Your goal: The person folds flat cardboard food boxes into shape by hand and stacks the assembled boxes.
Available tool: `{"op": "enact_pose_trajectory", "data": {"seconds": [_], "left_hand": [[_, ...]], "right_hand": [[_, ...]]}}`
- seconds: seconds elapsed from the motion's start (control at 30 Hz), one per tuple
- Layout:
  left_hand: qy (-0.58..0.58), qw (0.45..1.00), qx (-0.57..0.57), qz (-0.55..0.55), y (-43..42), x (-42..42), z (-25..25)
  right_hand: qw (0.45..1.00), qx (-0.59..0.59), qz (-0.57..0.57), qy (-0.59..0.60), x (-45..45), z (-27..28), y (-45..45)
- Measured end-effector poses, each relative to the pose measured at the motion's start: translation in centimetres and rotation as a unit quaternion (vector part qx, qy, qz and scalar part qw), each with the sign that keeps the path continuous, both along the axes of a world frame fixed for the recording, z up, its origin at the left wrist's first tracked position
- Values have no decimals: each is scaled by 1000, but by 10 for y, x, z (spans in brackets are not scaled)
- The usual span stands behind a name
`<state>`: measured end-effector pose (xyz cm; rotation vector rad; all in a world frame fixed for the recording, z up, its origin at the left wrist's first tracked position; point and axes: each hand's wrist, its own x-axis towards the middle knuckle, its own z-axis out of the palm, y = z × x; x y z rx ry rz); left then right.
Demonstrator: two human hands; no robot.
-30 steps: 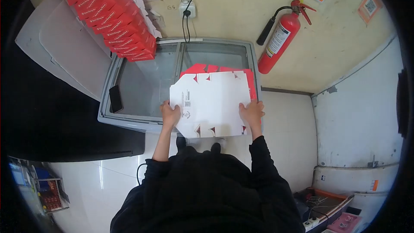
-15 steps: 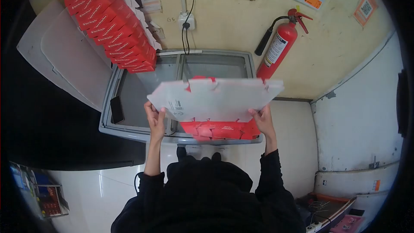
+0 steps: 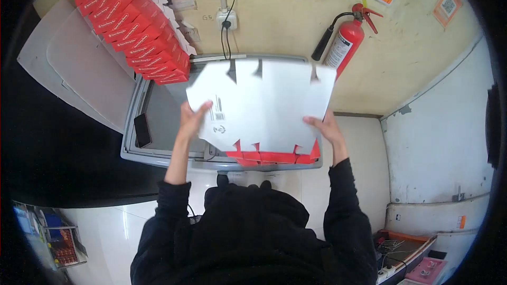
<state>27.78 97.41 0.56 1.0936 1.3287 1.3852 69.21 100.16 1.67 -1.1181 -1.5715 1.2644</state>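
Note:
A flat, notched box blank (image 3: 269,105) shows its white inner side, with small dark print near its left edge. My left hand (image 3: 193,120) grips that left edge, thumb on top and fingers hidden underneath. On the right edge my right hand (image 3: 326,126) holds the sheet the same way. Below the near edge, red cardboard pieces (image 3: 269,158) show on the freezer top; most of them are hidden by the white sheet. The glass-topped chest freezer (image 3: 163,161) lies under it all.
A tall leaning stack of folded red boxes (image 3: 145,37) stands at the freezer's back left. A black phone (image 3: 142,130) lies on the left glass. A fire extinguisher (image 3: 346,42) hangs at the wall on the right, and a plug socket (image 3: 227,20) is on the back wall.
The box blank has tipped from a steep slant to nearly face-on, its far edge moving toward the wall. My hands have turned with it, still on its two sides.

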Motion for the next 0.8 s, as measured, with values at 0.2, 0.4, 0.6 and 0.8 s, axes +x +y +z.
{"op": "enact_pose_trajectory", "data": {"seconds": [0.2,0.4,0.6,0.8], "left_hand": [[-159,985,49,-52,6,-3,109],[-9,997,63,-39,9,-14,90],[54,997,48,-33,-4,-24,-5],[30,996,12,-83,-5,-22,-27]], "right_hand": [[986,48,23,159,-12,94,14],[993,74,0,94,-20,74,17],[995,72,-17,69,-15,-46,22],[997,-30,33,69,-15,-41,27]]}}
